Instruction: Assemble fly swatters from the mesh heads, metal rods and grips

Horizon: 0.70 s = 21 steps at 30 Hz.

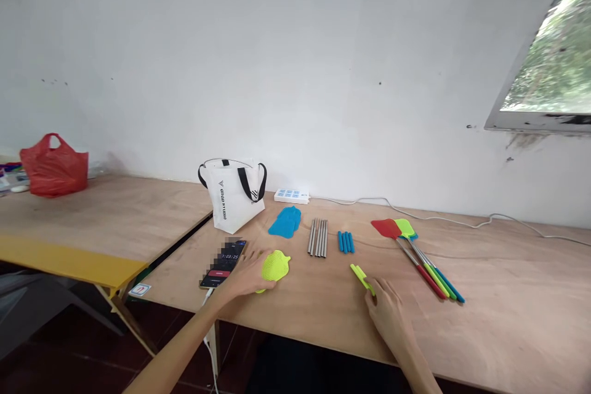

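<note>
My left hand (252,272) grips the near edge of a yellow-green fly swatter head (276,265), which lies low at the table. My right hand (386,311) is closed on the ends of two yellow-green handle tubes (360,276) at the table surface. Blue swatter heads (285,222) lie stacked behind my left hand. Between the hands and farther back are several metal rods (317,238) in a row, with several short blue handle tubes (346,242) beside them. Right of my right hand, whole fly swatters (427,265) with red, yellow-green and blue parts lie overlapping.
A phone (225,263) showing a timer lies by my left wrist, with a white cable (207,297) running off the edge. Behind stand a white bag (235,200) and a power strip (291,196). A red plastic bag (55,166) sits on the left table across a gap.
</note>
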{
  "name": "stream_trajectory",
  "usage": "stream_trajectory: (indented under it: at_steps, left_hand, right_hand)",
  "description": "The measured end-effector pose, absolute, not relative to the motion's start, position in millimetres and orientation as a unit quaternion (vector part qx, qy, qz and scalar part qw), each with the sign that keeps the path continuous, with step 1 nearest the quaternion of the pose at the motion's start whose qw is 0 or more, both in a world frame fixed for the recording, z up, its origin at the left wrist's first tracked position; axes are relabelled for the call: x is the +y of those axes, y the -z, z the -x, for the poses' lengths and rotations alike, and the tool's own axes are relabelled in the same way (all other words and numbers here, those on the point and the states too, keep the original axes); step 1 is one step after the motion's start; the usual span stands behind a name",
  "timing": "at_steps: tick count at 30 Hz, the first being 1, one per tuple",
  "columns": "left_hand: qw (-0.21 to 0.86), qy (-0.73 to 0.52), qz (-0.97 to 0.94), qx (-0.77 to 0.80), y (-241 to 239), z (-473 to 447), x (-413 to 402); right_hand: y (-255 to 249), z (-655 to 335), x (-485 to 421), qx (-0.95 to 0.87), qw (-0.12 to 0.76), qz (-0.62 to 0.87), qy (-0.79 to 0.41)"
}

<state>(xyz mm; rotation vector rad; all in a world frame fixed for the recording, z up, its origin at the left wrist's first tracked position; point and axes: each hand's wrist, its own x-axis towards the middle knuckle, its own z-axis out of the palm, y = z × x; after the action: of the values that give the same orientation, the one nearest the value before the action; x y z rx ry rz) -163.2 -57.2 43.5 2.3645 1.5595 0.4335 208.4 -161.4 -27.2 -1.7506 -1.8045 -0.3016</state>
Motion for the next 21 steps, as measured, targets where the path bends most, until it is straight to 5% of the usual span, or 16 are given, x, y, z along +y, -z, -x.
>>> stream_trajectory:
  at_steps: [8, 15, 21]
  left_hand:
    - [0.151, -0.073, -0.840, 0.517, -65, 178, -43]
    - [0.116, -0.158, -0.883, 0.426, -52, 100, -46]
    - [0.088, -0.090, -0.896, 0.426, -32, 43, -35]
  right_hand:
    - [31, -228, -162, -0.616, 0.262, 0.721, 0.179]
    - [30, -226, -164, -0.625, 0.252, 0.715, 0.187]
    - [35, -229, -163, -0.629, 0.261, 0.706, 0.195]
